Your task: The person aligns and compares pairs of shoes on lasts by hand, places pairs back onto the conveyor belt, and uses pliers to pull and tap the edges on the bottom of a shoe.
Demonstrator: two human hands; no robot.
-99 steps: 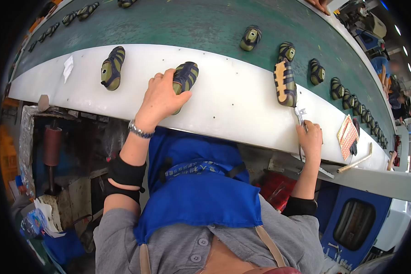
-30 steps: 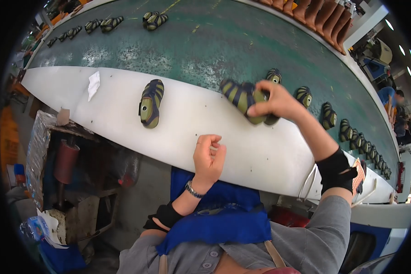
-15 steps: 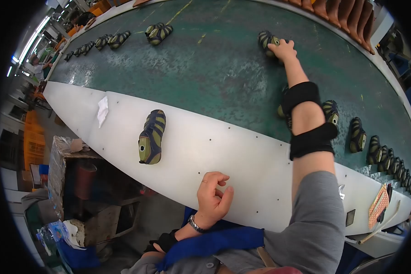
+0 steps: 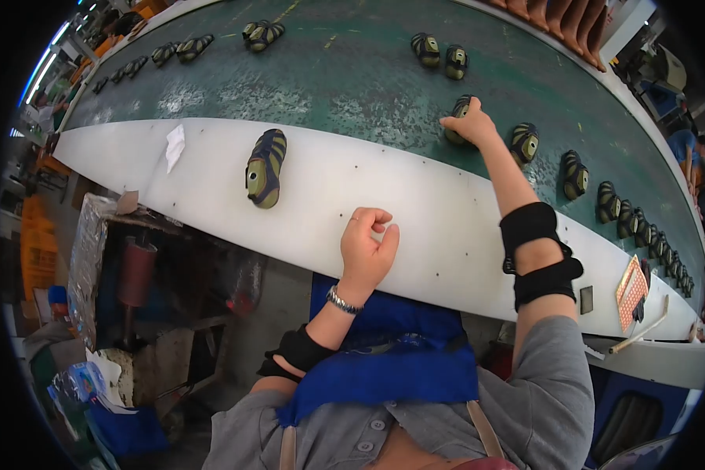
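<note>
My right hand (image 4: 473,124) reaches over the green surface and grips a green and dark blue striped shoe (image 4: 460,111), thumb on one side and fingers on the other. My left hand (image 4: 370,244) hovers over the white table (image 4: 415,235) near its front edge, fingers loosely curled and apart, with nothing in it. Another striped shoe (image 4: 265,169) lies on the white table to the left of my left hand. Beyond my right hand two more shoes (image 4: 425,49) lie side by side on the green surface.
More striped shoes (image 4: 575,175) line the green surface (image 4: 345,78) to the right, others (image 4: 194,48) at far left. A white scrap (image 4: 175,148), a dotted orange sheet (image 4: 628,293) and a stick (image 4: 639,323) lie on the white table. Brown boots (image 4: 552,23) stand at the back.
My right hand has come back from the far shoes to a nearer one. The shoe it carried earlier now lies beside another on the green surface. My left hand is still loosely curled.
</note>
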